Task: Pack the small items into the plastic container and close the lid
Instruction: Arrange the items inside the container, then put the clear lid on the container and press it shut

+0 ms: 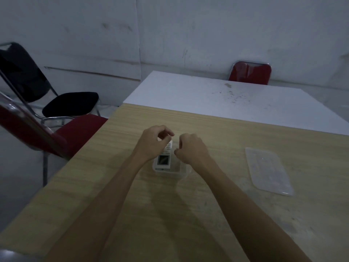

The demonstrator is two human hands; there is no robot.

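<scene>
Two hands over one open container, so the risks sit mostly in the middle of the counter (188, 214). The plastic container (172, 172) stands at the centre of the wooden counter, and a white remote-like device (164, 157) with a small screen lies inside it, its far end angled up past the rim toward 12 o'clock.

Left hand (154, 141) is at 11 o'clock of the container, fingers curled in a loose pinch near the device's far end; whether it actually grips the device or only hovers beside it cannot be told, dim light and blur. Right hand (190, 150) is at 1 o'clock of the container, curled into a loose fist; nothing visible in it, but its palm is hidden, so a small item held there cannot be ruled out.

Lid (269, 170) lies flat on the counter at 3 o'clock of the container, well apart.

Risks, as judgement:
- Device looks too long or propped on the rim; if it stays tilted, the lid will not seat.
- Pushing down on the raised end could tip or slide the light container, since no hand is clearly bracing it.
- Clear lid on a pale counter in poor light, easy to misalign on closing.
</scene>
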